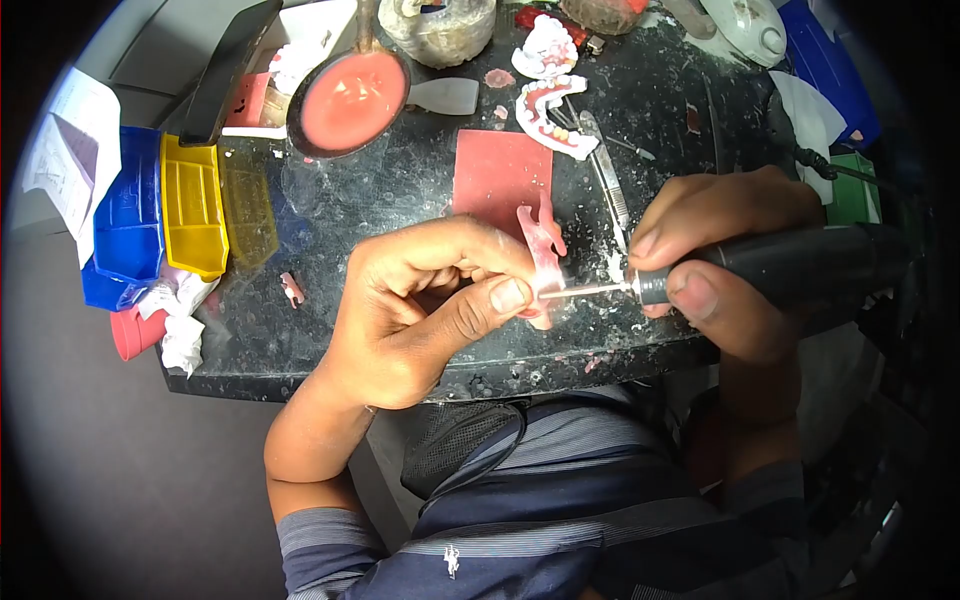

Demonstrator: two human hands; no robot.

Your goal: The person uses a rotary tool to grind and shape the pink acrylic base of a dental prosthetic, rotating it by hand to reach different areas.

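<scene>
My left hand [415,315] pinches a small pink denture base [543,245] between thumb and forefinger, above the dark tabletop. Its curved arms point up and away from me. My right hand [735,235] grips a thick black rotary handpiece [800,262] from the right side. From the handpiece's nose a thin metal bur [592,291] points left, its tip at the lower part of the denture base, close to my left thumb. Whether the bur is spinning cannot be seen. The other fingers of my left hand are curled in.
A pink wax sheet [485,165] lies behind my left hand. Farther back are plaster dental models [540,112] with teeth, a metal hand tool [606,175] and a pan of pink wax [350,100]. Blue [130,215] and yellow bins [193,205] stand left. Debris is scattered across the black table [300,335].
</scene>
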